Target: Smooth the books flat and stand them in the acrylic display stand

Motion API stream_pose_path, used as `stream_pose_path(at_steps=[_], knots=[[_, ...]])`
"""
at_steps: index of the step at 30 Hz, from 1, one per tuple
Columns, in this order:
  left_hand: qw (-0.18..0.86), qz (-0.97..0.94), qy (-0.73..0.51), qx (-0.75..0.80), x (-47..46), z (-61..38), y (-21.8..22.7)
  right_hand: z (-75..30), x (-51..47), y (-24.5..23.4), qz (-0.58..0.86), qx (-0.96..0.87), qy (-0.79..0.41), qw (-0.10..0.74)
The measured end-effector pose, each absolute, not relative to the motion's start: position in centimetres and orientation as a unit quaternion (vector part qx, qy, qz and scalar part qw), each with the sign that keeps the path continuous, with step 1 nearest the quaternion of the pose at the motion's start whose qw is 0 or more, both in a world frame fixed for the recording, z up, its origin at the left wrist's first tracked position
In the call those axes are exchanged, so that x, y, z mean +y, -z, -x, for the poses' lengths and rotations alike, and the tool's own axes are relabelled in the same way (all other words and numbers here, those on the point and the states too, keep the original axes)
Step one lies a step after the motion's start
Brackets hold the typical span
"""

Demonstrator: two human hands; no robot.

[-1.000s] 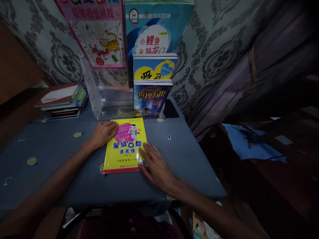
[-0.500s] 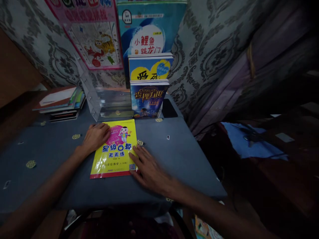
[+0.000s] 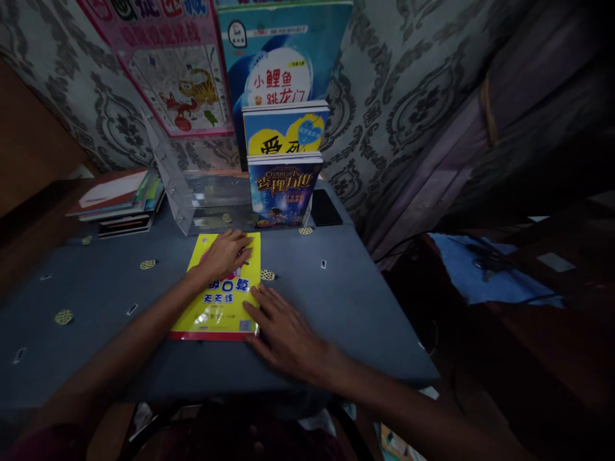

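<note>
A yellow workbook [image 3: 211,314] with a red bottom strip lies flat on the desk in front of me. Across its upper part rests my left hand [image 3: 225,255], fingers stretched toward the right edge and covering much of the cover picture. At the lower right edge, my right hand [image 3: 286,330] lies palm down with fingers apart, its fingertips touching the cover. Neither hand grips anything. Just beyond the workbook stands a clear acrylic rack [image 3: 180,198] with several books in its right column, a dark blue one [image 3: 281,192] in front.
A stack of books and papers [image 3: 118,198] sits at the back left of the grey-blue covered desk [image 3: 346,320]. A dark flat object [image 3: 325,208] lies right of the rack. Patterned wallpaper and a tied curtain [image 3: 432,186] are behind. Blue cloth [image 3: 471,269] lies farther right.
My left hand has moved right from the workbook's left edge onto its upper cover. My right hand has stayed at the right edge, and the workbook has barely shifted.
</note>
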State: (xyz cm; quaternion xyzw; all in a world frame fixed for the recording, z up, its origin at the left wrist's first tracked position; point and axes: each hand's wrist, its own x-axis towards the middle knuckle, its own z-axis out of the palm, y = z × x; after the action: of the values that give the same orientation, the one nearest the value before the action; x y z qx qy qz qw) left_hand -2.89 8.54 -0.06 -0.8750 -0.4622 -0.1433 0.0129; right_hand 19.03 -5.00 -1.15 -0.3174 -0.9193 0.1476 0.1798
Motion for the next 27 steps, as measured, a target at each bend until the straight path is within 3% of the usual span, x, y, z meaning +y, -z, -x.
stream_pose_path(at_steps=[5,13,20,27], knots=[[-0.025,0.884,0.14,-0.445,6.5,3.1,-0.4,-17.2,-7.0,0.3,0.257,-0.938,-0.159,0.169],[0.01,0.87,0.095,-0.483,2.9,1.7,-0.6,-15.7,-5.4,-0.8,0.17,-0.95,-0.194,0.173],[-0.011,0.86,0.118,-0.496,3.1,1.6,0.2,-17.8,3.0,1.0,0.369,-0.804,-0.29,0.365],[0.019,0.858,0.098,-0.505,3.1,0.9,0.1,-18.5,7.4,3.0,0.4,-0.753,-0.344,0.394]])
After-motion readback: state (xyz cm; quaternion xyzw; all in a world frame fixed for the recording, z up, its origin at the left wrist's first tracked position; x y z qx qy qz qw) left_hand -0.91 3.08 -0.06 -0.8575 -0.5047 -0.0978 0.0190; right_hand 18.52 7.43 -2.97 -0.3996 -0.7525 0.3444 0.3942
